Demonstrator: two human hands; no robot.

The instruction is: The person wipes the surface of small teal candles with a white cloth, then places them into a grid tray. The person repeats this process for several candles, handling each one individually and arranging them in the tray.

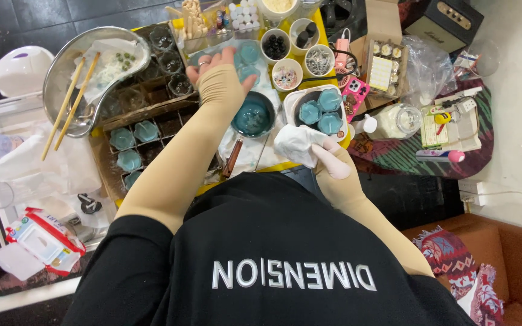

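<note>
The left hand (219, 75), fingers spread, holds nothing and reaches over teal cups (249, 57) just beyond a teal bowl (252, 116); the right hand (331, 163) grips a white cloth (297, 143), apparently wiping

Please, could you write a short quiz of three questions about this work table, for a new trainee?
1. True or false: the right hand holds a white cloth.
2. Which thing lies across the metal bowl? A) a spoon B) wooden chopsticks C) a brush
3. What colour are the small moulded pieces in the white tub?

Key
1. True; the cloth is bunched in its fingers.
2. B.
3. Teal blue. The left hand reaches toward similar pieces beyond the small dark bowl.
</note>
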